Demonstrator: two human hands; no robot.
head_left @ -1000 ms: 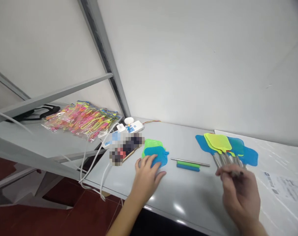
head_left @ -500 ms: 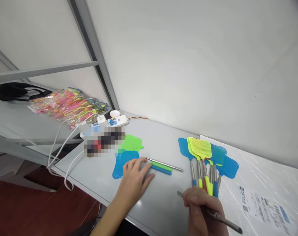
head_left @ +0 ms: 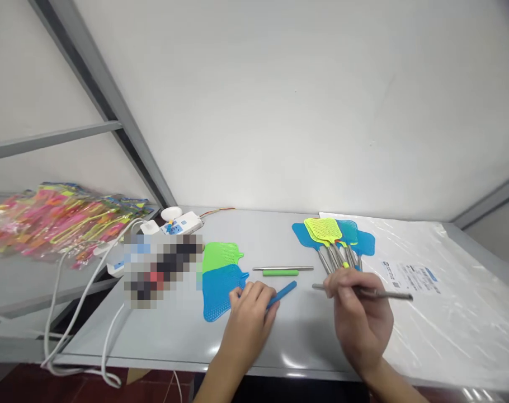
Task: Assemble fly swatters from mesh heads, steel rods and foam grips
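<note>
My left hand rests on the grey table, its fingers closed on a blue handle sleeve that sticks out to the right. Just left of it lie a blue swatter head and a green swatter head. My right hand grips a thin metal rod held level. Behind that hand lies a fan of finished fly swatters with blue and yellow heads. Between the hands, farther back, lie a bare metal rod and a green sleeve.
A white power strip with white cables sits at the table's back left. Bright packaged toys lie on a lower shelf at left. Clear plastic sheeting with a printed label covers the right of the table. A grey metal frame post slants behind.
The view swung right. My left hand picked the blue sleeve out from beside the green one. My right hand rose with its rod, now held level in front of the swatters.
</note>
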